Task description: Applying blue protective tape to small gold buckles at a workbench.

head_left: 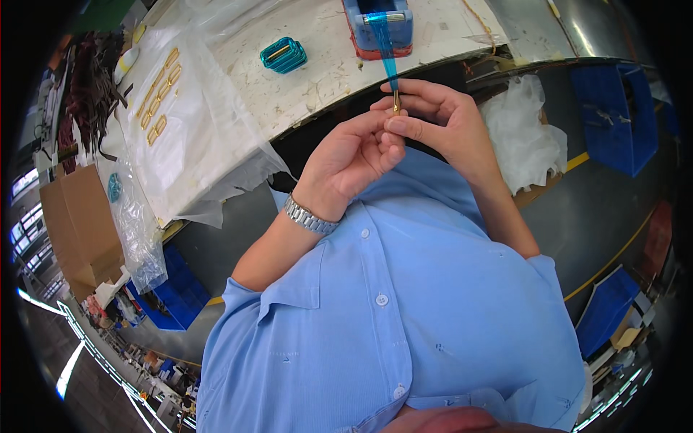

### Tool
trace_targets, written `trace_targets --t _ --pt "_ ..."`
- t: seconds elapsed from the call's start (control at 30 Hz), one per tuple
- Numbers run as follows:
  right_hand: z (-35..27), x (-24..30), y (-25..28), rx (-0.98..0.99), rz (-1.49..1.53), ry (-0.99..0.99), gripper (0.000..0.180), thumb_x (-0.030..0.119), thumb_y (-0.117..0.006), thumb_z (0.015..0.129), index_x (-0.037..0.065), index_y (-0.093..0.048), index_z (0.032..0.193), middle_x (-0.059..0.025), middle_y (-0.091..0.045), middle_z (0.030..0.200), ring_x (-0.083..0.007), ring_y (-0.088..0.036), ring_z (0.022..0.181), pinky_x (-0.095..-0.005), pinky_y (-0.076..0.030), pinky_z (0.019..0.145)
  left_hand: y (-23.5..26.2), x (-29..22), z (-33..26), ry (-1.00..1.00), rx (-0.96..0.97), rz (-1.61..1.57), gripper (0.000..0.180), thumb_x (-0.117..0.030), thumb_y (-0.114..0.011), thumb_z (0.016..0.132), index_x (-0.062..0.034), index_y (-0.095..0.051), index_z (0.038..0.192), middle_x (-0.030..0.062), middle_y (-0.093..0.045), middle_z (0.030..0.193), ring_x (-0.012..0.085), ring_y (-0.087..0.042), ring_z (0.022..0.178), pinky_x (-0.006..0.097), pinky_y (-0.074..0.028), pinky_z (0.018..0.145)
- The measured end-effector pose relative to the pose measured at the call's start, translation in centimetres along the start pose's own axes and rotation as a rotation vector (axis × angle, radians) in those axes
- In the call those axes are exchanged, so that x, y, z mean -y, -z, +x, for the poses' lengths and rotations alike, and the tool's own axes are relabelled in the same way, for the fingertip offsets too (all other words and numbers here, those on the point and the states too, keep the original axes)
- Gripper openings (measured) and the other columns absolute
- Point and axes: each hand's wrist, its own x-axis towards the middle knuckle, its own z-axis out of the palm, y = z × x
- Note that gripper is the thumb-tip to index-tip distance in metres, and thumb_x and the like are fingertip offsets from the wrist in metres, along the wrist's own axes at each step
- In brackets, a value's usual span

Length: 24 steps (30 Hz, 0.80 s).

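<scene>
A strip of clear blue tape (pixel 385 50) runs taut from the blue tape dispenser (pixel 409 32) at the table's edge down to a small gold metal piece (pixel 396 103). The piece appears narrow and edge-on, so its full shape does not show. My left hand (pixel 354 155), with a steel watch at its wrist, has its thumb and forefinger pinched at the lower end of the piece. From the other side, the thumb and fingers of my right hand (pixel 444 119) close on the same piece. Left of the dispenser lies a teal-wrapped bundle (pixel 284 55) with gold inside.
Several gold rectangular rings (pixel 157 94) lie in rows on plastic sheeting (pixel 209 119) over the white worktable (pixel 328 72). An open cardboard box (pixel 83 224) stands at the left. Crumpled white film (pixel 523 130) and a blue bin (pixel 613 115) are at the right.
</scene>
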Motion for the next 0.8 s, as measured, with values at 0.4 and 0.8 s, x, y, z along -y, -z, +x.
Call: trace_targets --t 0.4,0.8 --pt "0.2 0.1 -0.6 -0.069 -0.029 -0.025 0.036 0.011 -0.081 0.098 -0.008 -0.073 0.127 -0.0113 -0.081 0.107 -0.0105 -0.074 0.097 -0.0259 -0.059 0.089 -0.1 0.7 0.0 -0.007 -0.029 -0.009 0.019 -0.012 -0.057 0.113 0.0049 -0.061 0.120 0.0068 -0.063 0.097 0.0145 -0.063 0.077 0.030 -0.065 0.070" --pt "-0.2 0.5 -1.7 -0.097 0.110 -0.032 0.033 0.016 -0.078 0.101 -0.008 -0.076 0.125 -0.0115 -0.080 0.108 -0.0115 -0.073 0.100 -0.0258 -0.058 0.091 -2.0 1.8 -1.4 -1.473 -0.091 1.819 0.019 0.001 -0.083 0.087 -0.0020 -0.077 0.105 0.0106 -0.071 0.086 0.0253 -0.067 0.071 0.033 -0.053 0.064"
